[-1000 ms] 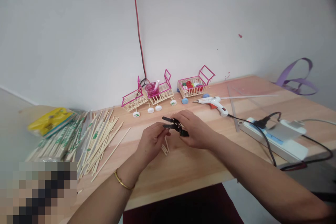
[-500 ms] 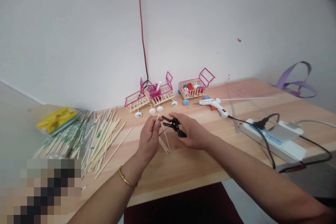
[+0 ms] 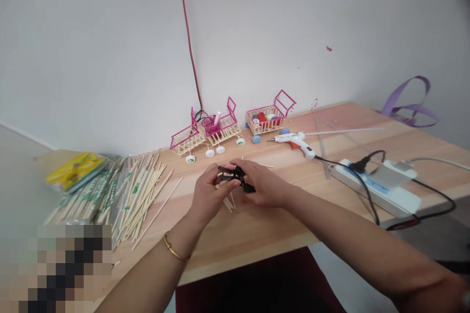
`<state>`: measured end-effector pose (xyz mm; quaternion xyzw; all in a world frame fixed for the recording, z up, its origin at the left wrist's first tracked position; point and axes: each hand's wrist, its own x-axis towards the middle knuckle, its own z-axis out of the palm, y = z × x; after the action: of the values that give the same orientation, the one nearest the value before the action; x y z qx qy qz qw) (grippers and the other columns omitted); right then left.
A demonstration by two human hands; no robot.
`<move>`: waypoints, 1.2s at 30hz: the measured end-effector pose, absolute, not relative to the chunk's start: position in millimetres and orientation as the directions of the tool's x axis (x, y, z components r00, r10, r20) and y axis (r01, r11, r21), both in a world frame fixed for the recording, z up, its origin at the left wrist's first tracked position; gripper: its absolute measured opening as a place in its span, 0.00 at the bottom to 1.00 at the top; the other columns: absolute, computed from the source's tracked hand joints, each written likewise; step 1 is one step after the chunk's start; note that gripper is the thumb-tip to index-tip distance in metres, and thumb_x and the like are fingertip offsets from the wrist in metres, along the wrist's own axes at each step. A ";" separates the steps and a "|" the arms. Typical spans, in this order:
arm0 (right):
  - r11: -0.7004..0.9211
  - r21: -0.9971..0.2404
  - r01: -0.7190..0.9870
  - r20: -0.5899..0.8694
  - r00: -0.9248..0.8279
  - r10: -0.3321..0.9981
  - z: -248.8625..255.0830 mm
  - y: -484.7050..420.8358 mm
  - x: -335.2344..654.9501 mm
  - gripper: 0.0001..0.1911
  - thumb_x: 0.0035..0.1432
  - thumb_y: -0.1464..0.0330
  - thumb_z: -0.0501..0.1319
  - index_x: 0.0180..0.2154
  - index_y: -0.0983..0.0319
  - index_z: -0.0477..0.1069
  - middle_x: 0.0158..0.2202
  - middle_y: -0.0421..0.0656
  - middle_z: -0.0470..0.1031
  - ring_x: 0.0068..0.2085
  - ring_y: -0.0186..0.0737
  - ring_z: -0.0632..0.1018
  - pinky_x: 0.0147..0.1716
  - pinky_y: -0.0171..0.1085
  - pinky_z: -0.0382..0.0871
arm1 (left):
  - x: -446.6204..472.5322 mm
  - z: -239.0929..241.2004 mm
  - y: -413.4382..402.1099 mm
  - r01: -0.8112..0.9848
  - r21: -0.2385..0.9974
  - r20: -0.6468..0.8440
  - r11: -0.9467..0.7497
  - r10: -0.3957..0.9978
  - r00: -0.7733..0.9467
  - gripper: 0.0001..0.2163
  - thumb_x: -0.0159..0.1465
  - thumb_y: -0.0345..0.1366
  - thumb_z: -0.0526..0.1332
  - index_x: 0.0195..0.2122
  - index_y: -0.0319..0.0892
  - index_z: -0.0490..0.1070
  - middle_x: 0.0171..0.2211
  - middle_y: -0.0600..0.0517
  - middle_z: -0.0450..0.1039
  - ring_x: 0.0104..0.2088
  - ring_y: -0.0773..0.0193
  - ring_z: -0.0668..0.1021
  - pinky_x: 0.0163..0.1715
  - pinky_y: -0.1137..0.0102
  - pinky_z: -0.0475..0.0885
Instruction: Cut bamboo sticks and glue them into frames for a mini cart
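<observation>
My right hand [image 3: 266, 183] is closed around a pair of black cutting pliers [image 3: 240, 176], jaws pointing left. Fingers pinched, my left hand [image 3: 207, 193] meets the jaws; the thin wooden stick it grips is mostly hidden by the fingers. Below the hands, several short cut sticks [image 3: 228, 204] lie on the wooden table [image 3: 257, 234]. A pale stick end [image 3: 266, 166] shows behind my right hand; whether it is held or lying down I cannot tell.
Three small stick carts with pink trim [image 3: 266, 120] stand along the wall. A white glue gun [image 3: 297, 142] lies right of them, wired toward a power strip [image 3: 378, 190]. Loose sticks [image 3: 147, 200], wrapped bundles [image 3: 91, 195] and a yellow packet [image 3: 75, 171] cover the left side.
The left thumb has come across to the pliers' jaws, and both hands are closer together. The stick end that showed above my left hand is now out of sight. The view has shifted slightly.
</observation>
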<state>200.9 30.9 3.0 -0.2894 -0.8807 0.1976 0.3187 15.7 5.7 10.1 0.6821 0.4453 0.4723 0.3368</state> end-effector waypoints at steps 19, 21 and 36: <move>0.763 -0.544 0.348 0.514 -0.580 0.631 6.0 34.7 203.1 0.30 0.47 0.74 0.58 0.54 0.66 0.60 0.51 0.55 0.70 0.53 0.51 0.71 0.53 0.50 0.66 | 13.4 10.2 7.4 0.399 0.801 0.418 -0.447 0.894 0.162 0.11 0.62 0.39 0.61 0.26 0.41 0.66 0.23 0.57 0.58 0.25 0.69 0.64 0.26 0.73 0.60; 0.766 -0.532 0.360 0.504 -0.593 0.628 5.4 35.1 203.3 0.31 0.46 0.74 0.58 0.55 0.66 0.59 0.52 0.55 0.69 0.54 0.51 0.70 0.54 0.51 0.65 | 13.3 10.2 7.4 0.413 0.775 0.444 -0.479 0.877 0.184 0.09 0.63 0.39 0.60 0.27 0.41 0.67 0.24 0.56 0.61 0.27 0.68 0.66 0.28 0.72 0.61; 0.786 -0.481 0.388 0.498 -0.617 0.610 10.3 34.6 206.8 0.35 0.44 0.75 0.58 0.56 0.64 0.57 0.51 0.54 0.68 0.53 0.53 0.69 0.53 0.53 0.63 | 10.8 14.0 8.2 0.442 0.682 0.513 -0.583 0.812 0.279 0.05 0.64 0.35 0.59 0.32 0.41 0.71 0.27 0.54 0.68 0.29 0.68 0.70 0.30 0.73 0.64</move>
<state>206.8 34.6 10.3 -0.2823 -0.8837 0.1654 0.3347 10.8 8.2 14.0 0.7720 0.4061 0.4421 0.2088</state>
